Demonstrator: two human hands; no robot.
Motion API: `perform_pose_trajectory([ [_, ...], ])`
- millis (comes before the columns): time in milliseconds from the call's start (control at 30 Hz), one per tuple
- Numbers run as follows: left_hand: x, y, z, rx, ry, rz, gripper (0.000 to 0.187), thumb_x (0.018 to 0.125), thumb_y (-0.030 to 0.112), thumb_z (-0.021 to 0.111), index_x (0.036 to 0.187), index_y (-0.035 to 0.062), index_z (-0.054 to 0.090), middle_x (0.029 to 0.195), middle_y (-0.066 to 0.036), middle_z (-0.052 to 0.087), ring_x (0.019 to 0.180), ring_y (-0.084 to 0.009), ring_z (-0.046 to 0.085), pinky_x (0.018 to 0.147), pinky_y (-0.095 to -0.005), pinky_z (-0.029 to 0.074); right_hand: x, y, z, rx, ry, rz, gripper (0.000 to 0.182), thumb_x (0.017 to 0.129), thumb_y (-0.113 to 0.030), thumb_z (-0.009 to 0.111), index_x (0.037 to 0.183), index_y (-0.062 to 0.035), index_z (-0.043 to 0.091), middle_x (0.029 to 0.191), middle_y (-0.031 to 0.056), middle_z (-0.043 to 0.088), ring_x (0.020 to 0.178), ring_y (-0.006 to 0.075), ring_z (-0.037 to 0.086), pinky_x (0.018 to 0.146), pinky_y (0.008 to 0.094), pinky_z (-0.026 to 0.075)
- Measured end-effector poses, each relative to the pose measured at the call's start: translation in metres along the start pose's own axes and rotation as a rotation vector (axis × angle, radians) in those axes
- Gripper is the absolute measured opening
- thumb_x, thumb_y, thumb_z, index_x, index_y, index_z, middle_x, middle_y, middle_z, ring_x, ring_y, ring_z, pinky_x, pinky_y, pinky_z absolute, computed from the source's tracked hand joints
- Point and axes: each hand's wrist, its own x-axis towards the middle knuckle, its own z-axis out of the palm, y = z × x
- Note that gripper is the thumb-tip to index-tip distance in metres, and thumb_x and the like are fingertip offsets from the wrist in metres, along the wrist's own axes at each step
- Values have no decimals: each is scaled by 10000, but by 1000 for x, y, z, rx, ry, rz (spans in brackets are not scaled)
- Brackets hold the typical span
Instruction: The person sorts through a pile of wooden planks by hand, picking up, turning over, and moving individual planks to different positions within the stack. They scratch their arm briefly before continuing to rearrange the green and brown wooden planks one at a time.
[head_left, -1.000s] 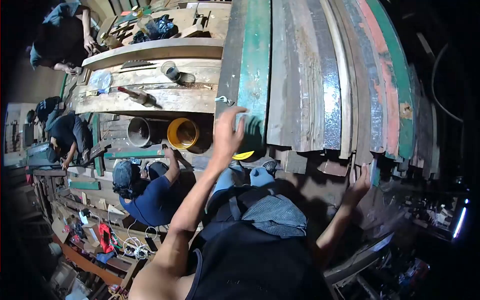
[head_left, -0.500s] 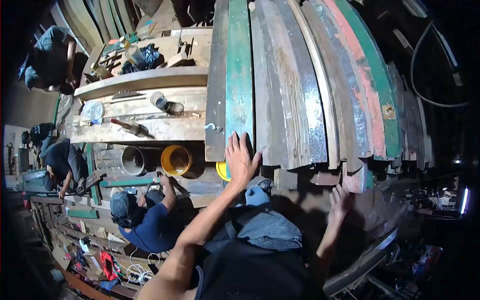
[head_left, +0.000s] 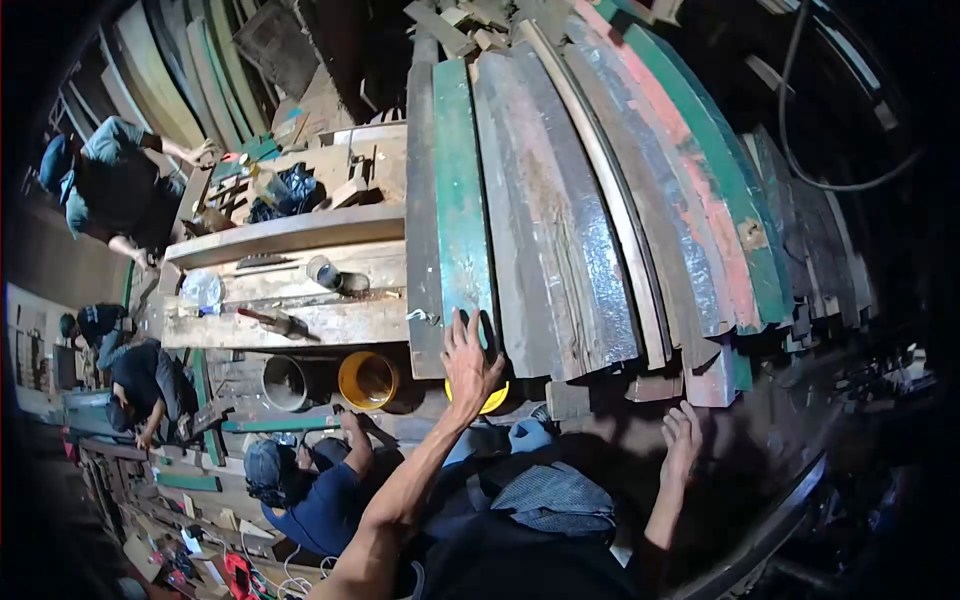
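Note:
My left hand (head_left: 468,365) lies with its fingers spread on the near end of a green-painted plank (head_left: 462,200). A dark, narrow board (head_left: 425,210) is on that plank's left, and a worn grey board (head_left: 520,220) is on its right. My right hand (head_left: 682,440) is held up with its fingers apart, holding nothing. It is just in front of a short pinkish board end (head_left: 710,385) that sticks out below the row of planks.
Left of the planks, a workbench (head_left: 350,322) carries a cup (head_left: 322,271), a brush-like tool (head_left: 272,322) and a plastic bag (head_left: 203,290). Below are a yellow bucket (head_left: 367,380) and a grey bucket (head_left: 286,383). A person in blue (head_left: 320,500) crouches nearby; others work at far left.
The view has shifted, showing more of the planks' far ends. My left hand stays on the green plank's near end. My right hand stays raised and open. The person at upper left reaches out.

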Motion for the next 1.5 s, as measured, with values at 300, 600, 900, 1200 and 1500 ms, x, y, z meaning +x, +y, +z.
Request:
perform_pose_trajectory([
  [300, -17, -46, -30, -160, 325, 113, 411, 908, 133, 648, 1294, 29, 556, 1454, -279, 398, 1346, -437, 381, 1112, -487, 327, -11, 36, -18, -73, -11, 86, 426, 996, -341, 554, 1327, -76, 593, 1110, 68, 660, 950, 158, 641, 861, 314, 509],
  [600, 19, -37, 0, -176, 606, 409, 244, 975, 128, 534, 1176, 4, 594, 1361, -224, 473, 1331, -409, 414, 1100, -487, 330, -10, 52, 10, -31, -58, 59, 307, 997, -96, 515, 1282, -66, 625, 1082, 81, 680, 845, 119, 639, 733, 238, 515],
  [900, 5, 3, -1, -273, 487, 496, 278, 1063, 195, 439, 1214, -8, 554, 1254, -204, 532, 1194, -352, 501, 1044, -456, 371, -24, 71, -5, -75, 3, -24, 279, 1031, -161, 495, 1256, -79, 637, 1038, 77, 705, 870, 133, 671, 747, 266, 524],
  [1200, -94, 13, 36, -265, -493, 348, 167, 960, 101, 597, 1068, -23, 623, 925, -166, 668, 839, -272, 659, 770, -351, 512, -34, 125, -19, 74, -124, 70, 374, 1011, -327, 563, 1275, -69, 623, 1045, 55, 717, 900, 123, 681, 766, 262, 527],
  [1500, -121, 7, 59, -1153, -976, -648, 554, 1019, 553, 448, 1419, 170, 469, 1399, -35, 521, 1258, -241, 501, 1055, -473, 398, -14, 255, -109, -133, -109, -107, 336, 996, -227, 597, 1268, -30, 601, 1175, 123, 680, 955, 198, 679, 824, 340, 541],
])
